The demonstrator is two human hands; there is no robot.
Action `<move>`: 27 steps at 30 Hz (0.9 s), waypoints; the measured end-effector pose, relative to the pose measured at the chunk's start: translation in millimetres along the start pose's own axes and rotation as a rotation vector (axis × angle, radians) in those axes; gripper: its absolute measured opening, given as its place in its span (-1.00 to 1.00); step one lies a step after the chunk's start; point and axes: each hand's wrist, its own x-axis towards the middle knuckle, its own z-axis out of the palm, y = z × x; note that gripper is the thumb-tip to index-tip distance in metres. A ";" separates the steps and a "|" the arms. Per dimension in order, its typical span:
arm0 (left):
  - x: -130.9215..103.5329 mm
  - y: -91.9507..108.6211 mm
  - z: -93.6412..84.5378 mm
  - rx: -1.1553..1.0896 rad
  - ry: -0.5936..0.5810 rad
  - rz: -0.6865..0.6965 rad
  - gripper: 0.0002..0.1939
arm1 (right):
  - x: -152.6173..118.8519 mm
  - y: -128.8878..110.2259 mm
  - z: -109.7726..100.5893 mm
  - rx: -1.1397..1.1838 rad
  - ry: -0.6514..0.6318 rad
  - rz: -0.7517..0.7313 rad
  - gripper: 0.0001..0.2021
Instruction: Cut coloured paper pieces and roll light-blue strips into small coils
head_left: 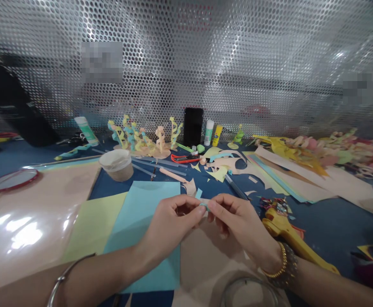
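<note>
My left hand [176, 217] and my right hand [234, 217] meet at the middle of the table, fingertips pinched together. Between them is a small strip of blue paper [203, 206], mostly covered by the fingers. Both hands close on it, thumbs on top. Under my left forearm lies a sheet of light blue paper [154, 192], partly over a yellow-green sheet [87, 217]. A beige sheet [202, 260] spreads below my hands. Just beyond the fingertips rests a scrap of beige paper [191, 187].
A paper cup [116, 166] stands left of centre. Curled paper figures [141, 136], a phone [193, 125], glue sticks [209, 132] and a red cutter [184, 159] line the back. A yellow tool [298, 245] lies beside my right wrist. Paper sheets [327, 183] lie at right.
</note>
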 end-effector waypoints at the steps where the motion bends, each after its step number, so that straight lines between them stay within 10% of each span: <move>1: -0.3 0.2 0.1 0.003 0.002 0.000 -0.82 | -0.3 0.3 0.1 0.002 0.001 0.002 -0.63; 27: -1.0 -2.8 -1.6 -0.098 -0.040 0.004 -0.85 | -1.7 -3.8 1.2 -0.042 0.002 -0.011 -0.64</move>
